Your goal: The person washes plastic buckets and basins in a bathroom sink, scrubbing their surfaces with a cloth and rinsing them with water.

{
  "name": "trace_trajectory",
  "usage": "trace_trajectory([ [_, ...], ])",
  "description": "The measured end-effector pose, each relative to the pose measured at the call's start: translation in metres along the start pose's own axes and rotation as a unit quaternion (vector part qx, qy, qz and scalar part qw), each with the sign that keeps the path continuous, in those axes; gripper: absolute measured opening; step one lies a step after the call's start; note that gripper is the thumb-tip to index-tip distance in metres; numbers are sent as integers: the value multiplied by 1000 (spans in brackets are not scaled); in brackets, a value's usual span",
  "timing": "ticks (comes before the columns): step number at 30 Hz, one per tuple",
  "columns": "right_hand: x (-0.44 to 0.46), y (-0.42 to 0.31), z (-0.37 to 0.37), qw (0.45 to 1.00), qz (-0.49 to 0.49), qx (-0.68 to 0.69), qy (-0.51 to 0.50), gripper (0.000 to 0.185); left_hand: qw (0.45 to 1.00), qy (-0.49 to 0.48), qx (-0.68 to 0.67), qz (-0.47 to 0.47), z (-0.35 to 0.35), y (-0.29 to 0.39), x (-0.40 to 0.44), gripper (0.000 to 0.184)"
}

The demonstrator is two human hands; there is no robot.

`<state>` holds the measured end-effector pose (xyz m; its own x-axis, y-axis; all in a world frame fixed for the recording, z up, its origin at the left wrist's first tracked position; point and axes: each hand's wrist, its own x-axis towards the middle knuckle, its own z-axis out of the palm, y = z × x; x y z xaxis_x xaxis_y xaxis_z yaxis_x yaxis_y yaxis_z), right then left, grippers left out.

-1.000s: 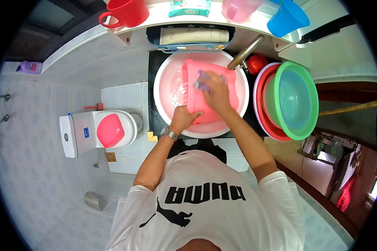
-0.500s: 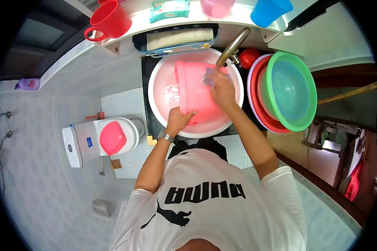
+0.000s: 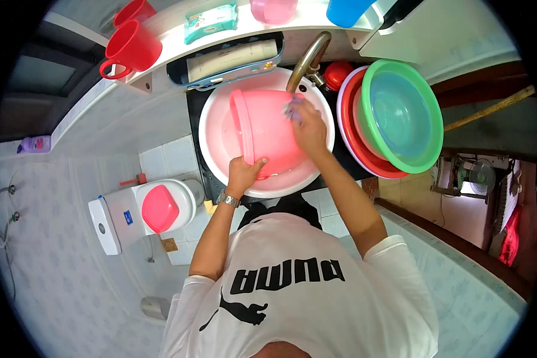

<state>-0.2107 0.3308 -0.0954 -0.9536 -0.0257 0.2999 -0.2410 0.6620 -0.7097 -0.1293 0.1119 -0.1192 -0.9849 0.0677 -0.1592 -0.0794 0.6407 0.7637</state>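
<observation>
From where I stood, both hands were over the pink bucket (image 3: pixel 268 134), which lay tipped on its side inside the white-rimmed basin (image 3: pixel 207 140), mouth toward the person's left. Left hand (image 3: pixel 243 175): gripping the bucket's rim at the near end, thumb laid across the outer wall, other fingers mostly hidden; forearm ran up and slightly inward, metal watch (image 3: pixel 228 199) at the wrist. Right hand (image 3: pixel 309 125): palm down, fingers curled around a small greyish-purple cloth or pad (image 3: pixel 292 110), over the bucket's upper side, just beside the tap (image 3: pixel 304 62); couldn't tell how hard it pressed. Right forearm angled in from the right, elbow bent. 3 nested basins, green (image 3: pixel 401 116) on top, sat right of the white-rimmed basin. 2 red mugs (image 3: pixel 131 49) stood up left.
</observation>
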Motion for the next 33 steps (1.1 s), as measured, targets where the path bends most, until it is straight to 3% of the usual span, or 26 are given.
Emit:
trace_trajectory([
  [1, 10, 16, 5, 1000, 2, 0, 2, 31, 1000, -2, 1, 1, 0, 5, -1, 51],
  [3, 21, 35, 9, 964, 262, 53, -7, 31, 995, 1, -95, -15, -2, 18, -3, 49],
  [4, 19, 37, 8, 964, 261, 52, -4, 31, 995, 1, -96, -13, 1, 16, -1, 49],
  [8, -29, 15, 1, 981, 190, 15, 30, 34, 997, 5, -80, -3, 5, -1, 1, 45],
  [10, -42, -14, -13, 995, -32, -93, 18, 41, 998, -21, -50, -14, 2, 1, 1, 44],
  [11, -45, -22, -9, 995, -32, -91, 16, 41, 997, -28, -64, -19, 0, 5, 1, 42],
  [13, -45, -36, 0, 989, -122, -55, -58, 44, 996, -30, -75, -24, -1, 7, 0, 41],
  [15, -28, -43, 2, 989, -118, -42, -73, 44, 996, 41, 24, 73, 2, -2, -8, 37],
  [20, -10, -35, 21, 997, -39, 34, -48, 44, 998, -24, 63, -13, 17, -32, -26, 31],
  [23, -9, -55, 24, 997, -24, 52, -55, 44, 997, -76, -19, -10, 22, -42, -19, 31],
  [26, -29, -89, 15, 990, -65, 80, -98, 37, 997, -67, -12, 31, 12, -20, -19, 24],
  [28, -39, -94, 12, 981, -160, 19, -108, 43, 989, 1, -136, 58, 5, -6, -18, 27],
  [29, -37, -94, 11, 980, -164, 19, -109, 43, 982, 24, -177, 68, 1, -3, -17, 29],
  [32, -31, -98, 6, 964, -220, -25, -147, 43, 970, -56, -236, -16, -8, 1, -13, 38],
  [33, -18, -98, 7, 967, -208, -6, -148, 36, 984, -37, -175, -20, -13, 9, -9, 31],
])
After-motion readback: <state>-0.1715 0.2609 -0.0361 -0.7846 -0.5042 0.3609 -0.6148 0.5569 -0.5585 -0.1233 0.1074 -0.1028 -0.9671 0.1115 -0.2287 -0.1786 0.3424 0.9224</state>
